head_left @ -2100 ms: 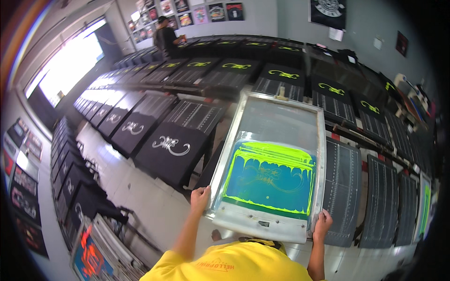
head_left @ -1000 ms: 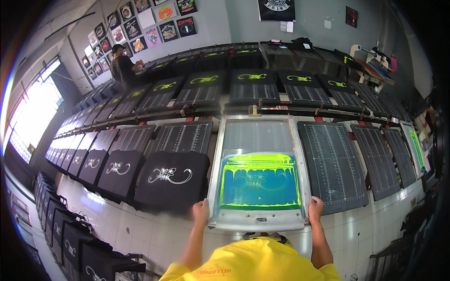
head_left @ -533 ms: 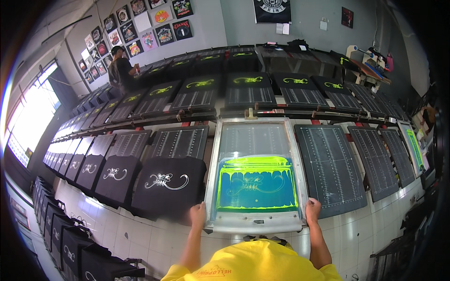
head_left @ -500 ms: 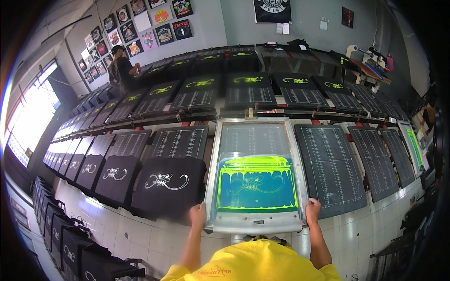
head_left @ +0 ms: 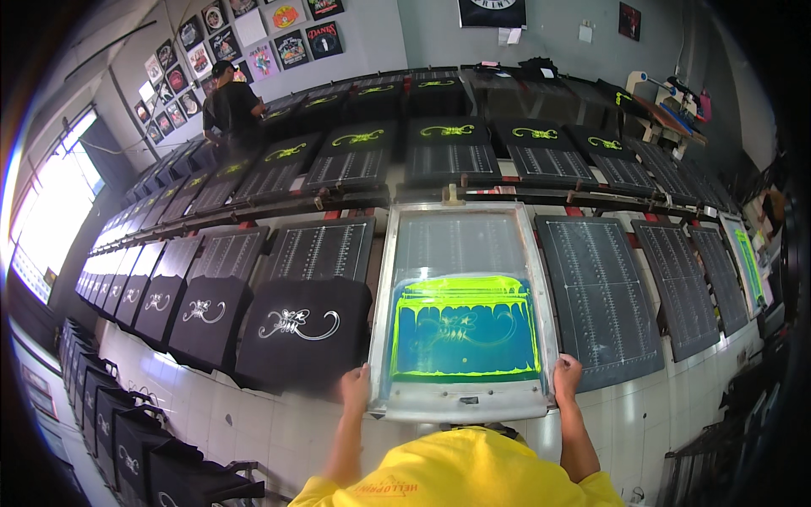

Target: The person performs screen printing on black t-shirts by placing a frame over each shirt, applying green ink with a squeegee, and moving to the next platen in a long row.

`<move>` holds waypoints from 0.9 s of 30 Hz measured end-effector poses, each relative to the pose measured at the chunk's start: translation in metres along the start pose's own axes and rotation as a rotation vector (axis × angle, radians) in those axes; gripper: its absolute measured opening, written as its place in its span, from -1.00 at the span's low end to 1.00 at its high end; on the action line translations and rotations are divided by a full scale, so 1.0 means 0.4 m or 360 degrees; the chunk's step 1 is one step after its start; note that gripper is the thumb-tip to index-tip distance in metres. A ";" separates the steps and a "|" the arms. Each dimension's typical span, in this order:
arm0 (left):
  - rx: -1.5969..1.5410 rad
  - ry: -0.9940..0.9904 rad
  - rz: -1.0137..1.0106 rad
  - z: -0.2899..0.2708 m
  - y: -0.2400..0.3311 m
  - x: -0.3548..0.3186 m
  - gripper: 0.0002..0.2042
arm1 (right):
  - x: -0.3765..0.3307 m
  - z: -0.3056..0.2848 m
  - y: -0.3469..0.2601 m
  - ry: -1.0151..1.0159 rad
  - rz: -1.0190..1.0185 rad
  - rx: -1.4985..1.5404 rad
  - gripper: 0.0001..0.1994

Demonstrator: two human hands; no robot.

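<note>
A screen printing frame [head_left: 465,407] with a silver metal border lies in front of me. My left hand [head_left: 355,387] is closed on its near left corner, and my right hand [head_left: 567,378] grips the near right corner. Blue-coated mesh [head_left: 422,346] fills its near half and carries a curling scroll design. Bright yellow-green ink [head_left: 460,291] forms a thick band across the mesh and runs down both sides to a thin near line. The far half of the mesh is see-through, with a dark ruled board showing beneath it. Fingertips under the frame are partly hidden.
Left of the frame, a black shirt [head_left: 302,338] with a silver scroll print covers a board. Bare ruled boards [head_left: 600,296] stand to the right. Beyond a metal rail, more boards hold black shirts with yellow-green prints [head_left: 448,131]. A co-worker [head_left: 230,106] stands at the far left.
Both hands keep their hold on the frame, which stays nearly still in view. The surroundings shift slightly upward. The co-worker's arm and body have changed position.
</note>
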State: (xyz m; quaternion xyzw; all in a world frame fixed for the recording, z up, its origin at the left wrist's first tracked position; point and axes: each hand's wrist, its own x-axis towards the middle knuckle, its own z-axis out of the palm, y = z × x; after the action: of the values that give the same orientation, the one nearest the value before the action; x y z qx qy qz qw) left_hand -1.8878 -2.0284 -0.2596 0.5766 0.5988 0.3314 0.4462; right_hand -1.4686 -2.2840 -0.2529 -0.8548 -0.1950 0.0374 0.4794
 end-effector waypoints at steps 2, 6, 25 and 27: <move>0.0081 -0.0034 0.0025 -0.009 -0.014 0.012 -0.59 | -0.002 0.000 -0.027 -0.0059 0.0017 0.0011 -0.75; 0.0358 -0.0032 0.0242 -0.008 -0.022 0.027 -0.61 | 0.001 0.005 -0.017 -0.0006 -0.0033 -0.0072 -0.75; 0.0527 0.0184 0.0401 -0.026 0.005 -0.003 -0.62 | -0.068 -0.029 -0.146 -0.0148 -0.0604 -0.0802 -0.64; 0.0383 0.0198 0.0582 -0.047 0.064 -0.049 -0.67 | -0.153 -0.039 -0.224 -0.0424 -0.0889 -0.0581 -0.62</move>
State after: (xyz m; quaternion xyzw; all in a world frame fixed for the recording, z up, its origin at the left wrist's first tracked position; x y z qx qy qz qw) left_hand -1.8963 -2.0427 -0.2262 0.7031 0.5459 0.3679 0.2690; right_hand -1.5478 -2.2775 -0.1776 -0.8277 -0.4854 -0.0194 0.2808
